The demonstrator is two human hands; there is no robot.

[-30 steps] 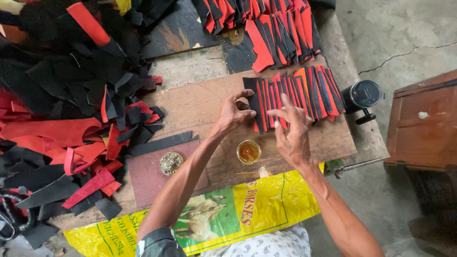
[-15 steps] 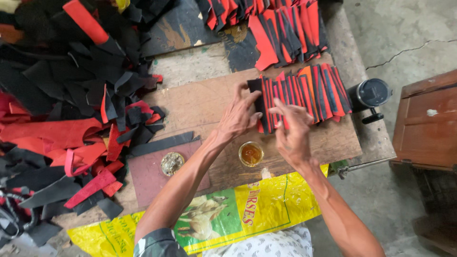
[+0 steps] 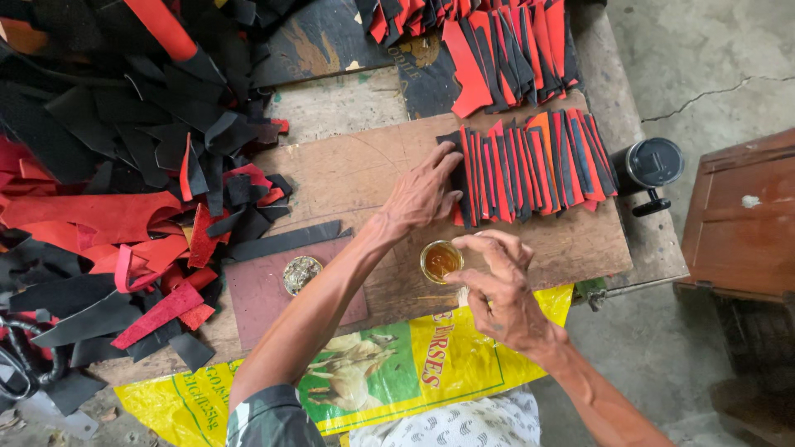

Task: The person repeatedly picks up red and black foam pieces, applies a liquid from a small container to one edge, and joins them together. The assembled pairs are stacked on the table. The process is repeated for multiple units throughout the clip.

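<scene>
The left hand (image 3: pixel 421 197) lies flat with its fingers spread, an open grip pressing on the left end of a row of red and black strips (image 3: pixel 530 165). The strips overlap one another like fanned cards across the far right part of a brown board (image 3: pixel 348 178). The right hand (image 3: pixel 501 285) hovers just beside a small round jar of amber liquid (image 3: pixel 440 261), its thumb and forefinger pinched close at the jar's rim; whether they clasp anything cannot be told. The jar stands on the board's near edge. Left of it a small round lid (image 3: pixel 301 274) rests on a dark red mat (image 3: pixel 273 290). A yellow and green sack (image 3: pixel 397 364) hangs over the tabletop's near edge. More cut pieces lie heaped at the left (image 3: pixel 124 182) and at the far side (image 3: pixel 489 41). A black round canister (image 3: pixel 652 164) stands at the tabletop's right edge, above a grey concrete floor (image 3: pixel 704 66).
</scene>
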